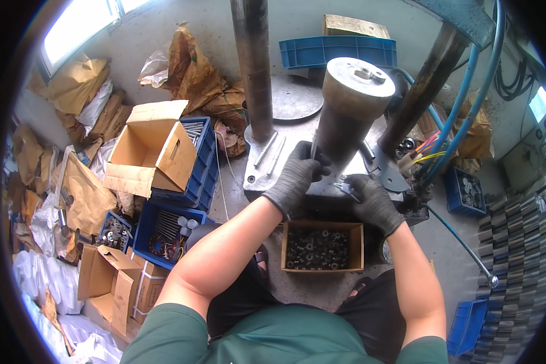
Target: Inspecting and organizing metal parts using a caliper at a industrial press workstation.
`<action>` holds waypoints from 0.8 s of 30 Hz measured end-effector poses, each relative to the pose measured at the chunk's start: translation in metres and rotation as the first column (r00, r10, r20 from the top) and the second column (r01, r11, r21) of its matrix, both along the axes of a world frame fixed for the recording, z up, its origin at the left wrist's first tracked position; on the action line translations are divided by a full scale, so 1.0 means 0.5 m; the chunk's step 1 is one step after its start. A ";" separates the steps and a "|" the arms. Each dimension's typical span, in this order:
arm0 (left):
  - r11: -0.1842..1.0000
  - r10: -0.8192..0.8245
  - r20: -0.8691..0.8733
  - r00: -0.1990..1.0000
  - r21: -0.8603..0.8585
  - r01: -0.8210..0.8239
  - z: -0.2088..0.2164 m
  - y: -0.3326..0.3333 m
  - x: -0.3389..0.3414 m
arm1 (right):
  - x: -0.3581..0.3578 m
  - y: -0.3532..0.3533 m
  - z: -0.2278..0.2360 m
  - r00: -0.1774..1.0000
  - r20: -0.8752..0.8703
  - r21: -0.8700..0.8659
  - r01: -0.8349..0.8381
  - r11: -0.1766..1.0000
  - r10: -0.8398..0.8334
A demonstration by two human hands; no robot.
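Observation:
My left hand (300,176), in a dark grey work glove, is closed around a thin metal rod (314,144) that points up beside the dark cylinder (344,130) of a press. My gloved right hand (373,200) pinches a small shiny metal part (348,190) at the front edge of the press table (258,182); its exact kind is partly hidden by the fingers. Two loose metal rods (276,156) lie on the table left of my left hand. Below both hands stands a cardboard box (284,246) with many small dark ring-shaped metal parts in it.
Thick steel columns (253,73) rise from the press on both sides. Blue hoses (467,91) hang at the right. On the left are blue crates (207,173) and an open cardboard box (141,151). Stacked metal pieces (515,261) line the far right.

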State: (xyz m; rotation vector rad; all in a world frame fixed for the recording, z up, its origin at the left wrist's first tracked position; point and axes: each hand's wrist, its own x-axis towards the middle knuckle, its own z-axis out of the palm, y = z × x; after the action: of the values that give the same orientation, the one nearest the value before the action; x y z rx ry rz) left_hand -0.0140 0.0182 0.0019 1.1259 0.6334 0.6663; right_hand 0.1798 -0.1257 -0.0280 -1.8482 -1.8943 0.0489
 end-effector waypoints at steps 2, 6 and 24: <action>0.982 -0.032 -0.115 0.993 0.182 0.053 -0.010 0.007 0.013 | 0.010 -0.024 -0.003 0.998 -0.063 0.009 0.004 1.000 -0.003; 0.822 0.037 -0.257 0.966 0.558 0.117 -0.052 0.001 0.048 | 0.015 -0.075 -0.003 0.967 -0.237 0.063 0.112 0.992 -0.094; 0.395 0.237 -0.545 0.804 0.810 0.432 -0.087 -0.006 0.150 | 0.020 -0.227 -0.008 0.672 -0.712 -0.210 0.071 0.975 -0.202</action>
State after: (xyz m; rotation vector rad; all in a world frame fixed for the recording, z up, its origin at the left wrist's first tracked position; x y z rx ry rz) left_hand 0.0613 0.0151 -0.0417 2.5302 0.7027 0.5233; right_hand 0.1898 -0.2393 -0.0320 -1.6895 -1.1950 0.8042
